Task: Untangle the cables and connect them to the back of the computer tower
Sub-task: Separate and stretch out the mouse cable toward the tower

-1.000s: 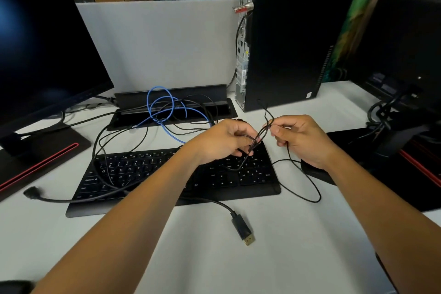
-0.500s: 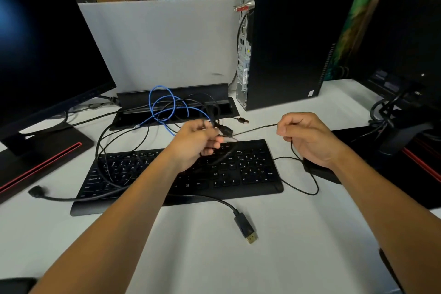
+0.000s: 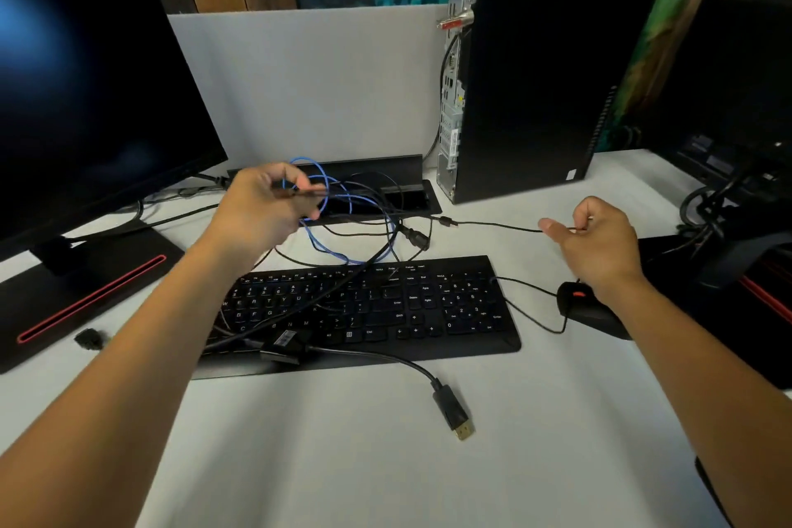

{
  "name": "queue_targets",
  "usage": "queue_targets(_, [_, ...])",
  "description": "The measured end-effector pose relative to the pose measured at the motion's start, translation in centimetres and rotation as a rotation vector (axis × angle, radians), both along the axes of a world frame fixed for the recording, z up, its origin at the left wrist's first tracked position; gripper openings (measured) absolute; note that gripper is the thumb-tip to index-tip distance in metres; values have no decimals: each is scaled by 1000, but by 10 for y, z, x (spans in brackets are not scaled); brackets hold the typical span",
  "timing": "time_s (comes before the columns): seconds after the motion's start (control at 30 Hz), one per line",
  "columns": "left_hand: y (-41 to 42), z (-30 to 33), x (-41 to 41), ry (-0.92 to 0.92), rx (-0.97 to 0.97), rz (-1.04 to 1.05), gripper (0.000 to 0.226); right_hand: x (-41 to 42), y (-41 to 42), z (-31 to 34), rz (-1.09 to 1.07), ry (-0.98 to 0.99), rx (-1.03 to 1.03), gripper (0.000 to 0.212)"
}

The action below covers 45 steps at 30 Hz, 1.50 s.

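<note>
Right hand [image 3: 600, 246] pinched the thin black cable [image 3: 493, 224], left hand [image 3: 265, 210] gripped the tangle [image 3: 343, 219] above the keyboard [image 3: 364, 309]; best pulled slowly, no yanking, toward the tower [image 3: 535, 86].

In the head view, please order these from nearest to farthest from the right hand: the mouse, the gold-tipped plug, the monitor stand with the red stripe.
From the right hand:
1. Mouse, just below the hand, at the keyboard's right end.
2. Gold-tipped plug, on the bare desk in front of the keyboard.
3. Monitor stand with the red stripe, far across on the left side.
</note>
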<state>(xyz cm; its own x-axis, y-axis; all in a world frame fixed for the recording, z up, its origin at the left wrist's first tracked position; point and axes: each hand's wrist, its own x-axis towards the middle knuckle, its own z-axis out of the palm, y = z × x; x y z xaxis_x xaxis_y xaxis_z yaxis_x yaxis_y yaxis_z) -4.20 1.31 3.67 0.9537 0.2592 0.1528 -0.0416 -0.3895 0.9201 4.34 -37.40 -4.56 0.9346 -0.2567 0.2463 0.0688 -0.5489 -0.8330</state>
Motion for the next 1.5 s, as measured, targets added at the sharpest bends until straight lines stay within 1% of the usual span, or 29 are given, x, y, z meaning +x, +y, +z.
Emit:
queue_targets(0.07, [9,-1,-3,18,509,34,18,2,-2,-3,-63,-11,-66,37])
queue_targets(0.1, [14,-2,-5,39,697,58,18,3,-4,-4,-79,-4,-92,31])
queue_targets(0.13, [19,-1,-8,48,792,63,17,4,-6,-4,-81,1,-120,27])
queue_targets(0.17, [24,0,-9,48,831,54,16,3,-7,-5,-75,6,-142,25])
queue_targets(0.27, [32,2,-11,1,883,36,14,-2,-3,-2,-93,18,-184,28])
queue_targets(0.3, [31,2,-10,-1,860,30,14,-3,-2,-2,-105,22,-193,29])
queue_targets(0.33, [30,2,-11,23,775,14,14,-4,-1,-1,-112,23,-207,29])
queue_targets(0.37, [27,0,-12,64,595,-30,17,-6,-1,0,-103,21,-225,29])
queue_targets(0.43, [18,-4,-16,152,140,-150,24,-7,1,0,-40,34,-297,26])
queue_targets(0.47, [14,-7,-18,176,9,-187,25,-7,3,0,-20,69,-393,21])
queue_targets(0.5, [11,-11,-18,176,-9,-209,27,-9,8,2,-10,96,-529,21])
queue_targets(0.53, [8,-14,-17,163,9,-220,30,-12,15,3,22,75,-648,30])
queue_targets(0.57, [3,-15,-16,140,38,-224,32,-16,25,7,107,-3,-696,41])
queue_targets(0.6, [-1,-17,-15,119,40,-224,33,-23,36,12,252,-85,-675,52])
queue_targets(0.67, [-11,-18,-13,98,-20,-213,33,-44,65,29,572,-110,-495,66])
queue_targets(0.73, [-22,-20,-13,105,-78,-189,37,-65,91,38,771,-36,-347,61])
queue_targets(0.8, [-28,-21,-14,105,-126,-168,42,-79,110,42,809,-9,-287,63])
queue_targets(0.87, [-28,-24,-16,129,-238,-174,43,-83,118,44,749,43,-318,66])
queue_targets(0.93, [-24,-26,-17,182,-406,-177,41,-81,118,42,721,110,-344,47])
queue_targets(1.0, [-19,-29,-18,227,-570,-161,40,-76,112,39,741,150,-299,16])
queue_targets(1.03, [-16,-30,-18,242,-652,-145,39,-74,107,39,757,151,-291,16])
queue_targets(1.13, [-8,-34,-19,262,-860,-83,36,-67,92,33,789,227,-372,47])
queue_targets(1.17, [-5,-35,-19,260,-886,-66,36,-67,89,31,798,237,-406,51])
queue_targets(1.2, [-3,-37,-19,257,-880,-51,35,-67,86,29,820,230,-419,48])
queue_targets(1.27, [2,-40,-19,254,-799,-20,34,-67,80,26,841,173,-339,37])
queue_targets(1.3, [6,-40,-19,254,-745,-8,34,-64,76,25,805,120,-243,36])
queue_targets(1.37, [17,-40,-19,260,-667,25,30,-54,66,24,657,31,40,43])
queue_targets(1.43, [27,-40,-21,272,-637,61,25,-45,58,23,550,8,311,51])
queue_targets(1.5, [31,-39,-23,298,-639,52,25,-39,56,16,492,26,430,60])
